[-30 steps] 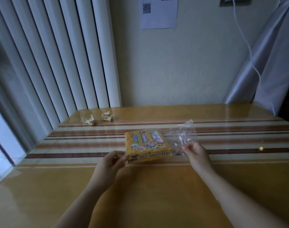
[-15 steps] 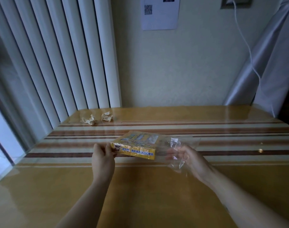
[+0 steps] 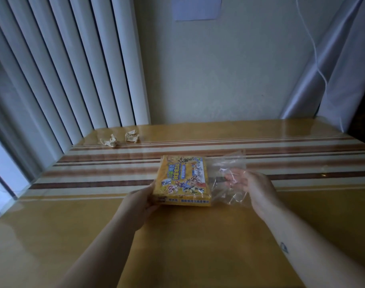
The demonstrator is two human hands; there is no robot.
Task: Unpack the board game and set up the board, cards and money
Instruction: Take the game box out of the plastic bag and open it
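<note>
A yellow board game box [image 3: 182,179] with colourful cartoon print is held a little above the striped table [image 3: 94,215], its lid tilted toward me. My left hand [image 3: 139,203] grips its near left corner. A clear plastic bag [image 3: 225,175] hangs off the box's right side, crumpled and see-through. My right hand [image 3: 254,190] grips the bag's loose end, fingers partly seen through the film. Whether the box's right edge is still inside the bag I cannot tell.
Two crumpled paper balls [image 3: 109,140] [image 3: 131,136] lie at the table's far left by the vertical blinds [image 3: 73,69]. A grey curtain [image 3: 333,75] and a white cable [image 3: 314,48] hang at the far right. The wall bounds the table's far edge.
The box has turned from nearly flat to lid-up and facing me, and shifted slightly right. My right hand still holds the bag, now spread out to the box's right.
</note>
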